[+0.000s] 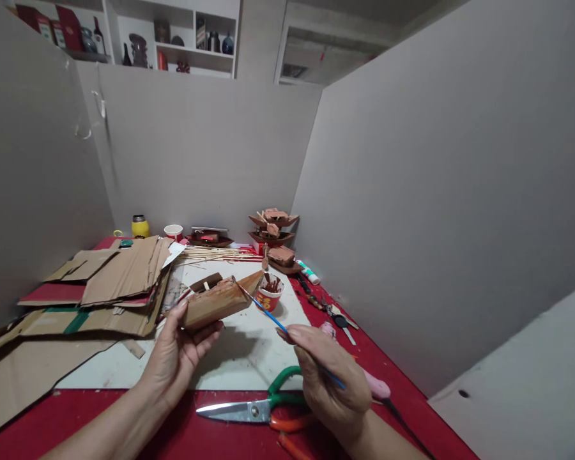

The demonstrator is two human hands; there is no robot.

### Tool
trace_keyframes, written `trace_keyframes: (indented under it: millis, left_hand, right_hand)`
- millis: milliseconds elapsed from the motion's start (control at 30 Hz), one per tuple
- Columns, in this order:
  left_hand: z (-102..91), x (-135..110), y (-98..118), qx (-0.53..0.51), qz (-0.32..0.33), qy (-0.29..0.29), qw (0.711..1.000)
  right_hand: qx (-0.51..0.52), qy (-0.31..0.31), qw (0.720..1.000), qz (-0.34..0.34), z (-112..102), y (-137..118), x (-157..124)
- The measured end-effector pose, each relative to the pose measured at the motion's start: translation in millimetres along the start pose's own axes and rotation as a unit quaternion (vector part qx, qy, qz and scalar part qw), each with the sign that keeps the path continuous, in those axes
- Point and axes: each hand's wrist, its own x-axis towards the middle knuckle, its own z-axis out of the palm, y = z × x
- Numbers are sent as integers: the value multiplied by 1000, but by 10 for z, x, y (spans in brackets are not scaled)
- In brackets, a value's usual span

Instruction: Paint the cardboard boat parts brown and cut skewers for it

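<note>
My left hand (pixel 184 348) grips a small cardboard model boat (pixel 218 303) from below and holds it tilted above the white board. Brown paint shows along part of the boat's upper edge. Between the fingers of my right hand (pixel 330 377) is a thin blue paintbrush (pixel 271 315), its tip at the boat's side near the pointed end. Just behind that end stands a red and white paper cup (pixel 271 294) with brown paint smeared inside. Below the hands lie scissors (pixel 253 410) with one green and one orange handle, partly hidden by my right hand.
Cardboard sheets (pixel 124 275) are piled at left. Finished-looking brown boats (pixel 273 223) are stacked at the back, near thin wooden sticks (pixel 215 253). A yellow bottle (pixel 140 227) and white cup (pixel 173 231) stand behind. A watch (pixel 340 321) and pink-handled tool (pixel 377 386) lie right, beside the grey partition (pixel 436 191).
</note>
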Motion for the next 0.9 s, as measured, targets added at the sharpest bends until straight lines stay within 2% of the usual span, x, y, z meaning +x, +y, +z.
trace_keyframes:
  millis: [267, 367, 533, 600, 733, 900]
  left_hand:
    - [-16, 28, -33, -1, -11, -6, 1000]
    - [-29, 42, -26, -7, -19, 0, 1000]
    - [-56, 70, 16, -20, -20, 9, 1000]
    - [-55, 77, 26, -22, -22, 10, 999]
    - [-48, 100, 28, -19, -22, 20, 999]
    - [-61, 124, 22, -10, -37, 17, 999]
  right_hand:
    - [55, -85, 993, -59, 240, -120, 116]
    - [44, -67, 996, -47, 185, -93, 95]
    - [-13, 29, 999, 42, -38, 110, -9]
    - [-24, 49, 996, 67, -81, 171, -21]
    - [-13, 30, 997, 69, -56, 117, 8]
    - [68, -12, 997, 40, -18, -54, 48]
